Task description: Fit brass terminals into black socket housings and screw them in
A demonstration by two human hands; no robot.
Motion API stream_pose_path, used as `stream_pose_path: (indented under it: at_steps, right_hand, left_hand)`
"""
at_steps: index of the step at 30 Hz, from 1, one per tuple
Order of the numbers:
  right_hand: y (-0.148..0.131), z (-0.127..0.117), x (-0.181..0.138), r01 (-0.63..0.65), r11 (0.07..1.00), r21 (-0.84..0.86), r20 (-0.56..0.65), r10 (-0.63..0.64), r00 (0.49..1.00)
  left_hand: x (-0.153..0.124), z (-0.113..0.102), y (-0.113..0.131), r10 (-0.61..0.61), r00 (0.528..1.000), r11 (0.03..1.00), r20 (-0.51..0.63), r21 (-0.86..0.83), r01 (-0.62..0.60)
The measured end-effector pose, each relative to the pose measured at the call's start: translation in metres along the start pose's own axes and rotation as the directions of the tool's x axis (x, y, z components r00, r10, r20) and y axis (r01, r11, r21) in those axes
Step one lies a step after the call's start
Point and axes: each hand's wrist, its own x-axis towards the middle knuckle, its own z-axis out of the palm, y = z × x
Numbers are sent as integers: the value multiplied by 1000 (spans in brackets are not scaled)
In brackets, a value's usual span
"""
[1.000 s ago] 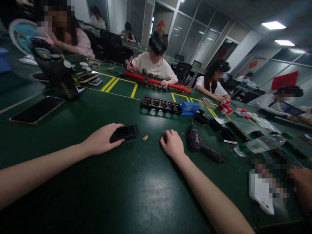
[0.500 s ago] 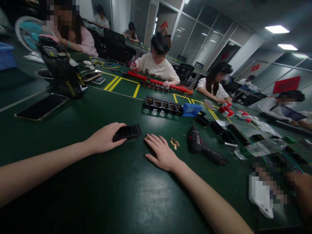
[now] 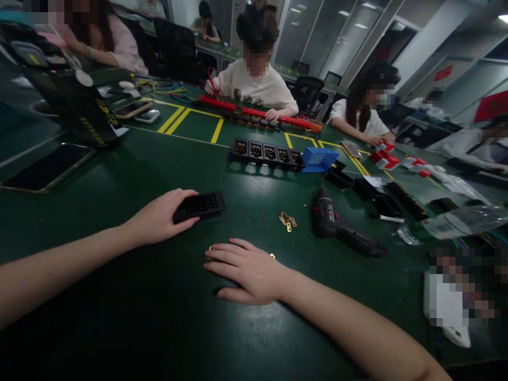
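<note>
My left hand (image 3: 162,217) grips the near end of a black rectangular plastic housing (image 3: 210,205), thumb on one side and fingers on the other. Flat on the green table lies my right hand (image 3: 248,270), fingers stretched toward the left. A small brass piece (image 3: 210,248) peeks out at its fingertips, and another brass bit (image 3: 272,256) shows by the back of the hand; what lies under the palm is hidden. Beyond it sits a small pile of brass tabs (image 3: 288,221). A black cordless screwdriver (image 3: 326,217) rests to the right of the pile.
A row of several black housings with brass contacts (image 3: 270,153) stands ahead, beside a blue bin (image 3: 319,159). A phone (image 3: 47,166) and a black bag (image 3: 85,106) are at left. A plastic bottle (image 3: 448,225) lies at right. Co-workers sit across the table.
My right hand has slid toward me and left, away from the pile, with brass bits now showing around it. My left hand still holds the housing. The view has shifted a little.
</note>
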Motion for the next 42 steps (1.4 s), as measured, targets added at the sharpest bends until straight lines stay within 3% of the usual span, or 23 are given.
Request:
stream_pose_path:
  at_steps: [5,8,22,28,33,38,42]
  right_hand:
    - [46,-15,-13,-157,987,-43,-106,151,983]
    - [60,-20,-18,-243,968,-61,-162,230,960]
    - [36,-2,-10,-2,993,-114,-177,-18,984]
    - [47,-7,-13,-7,999,42,-256,17,966]
    - [70,-15,-22,-77,993,91,-390,107,915]
    - [62,-10,-18,-67,996,-67,-271,47,961]
    - [49,-9,-14,-115,980,-165,-129,94,987]
  left_hand:
    - [1,-1,0,0,1000,1000,13,-29,1]
    - [1,-2,0,-1,1000,999,17,-38,2]
    - [0,0,-4,-9,999,999,36,-43,10]
    - [0,0,-5,-17,999,999,43,-40,19]
    - [0,-3,-2,-33,998,998,58,-50,36]
    - [0,-3,-1,-25,999,998,40,-63,28]
    - [0,-2,-3,-16,999,998,40,-63,18]
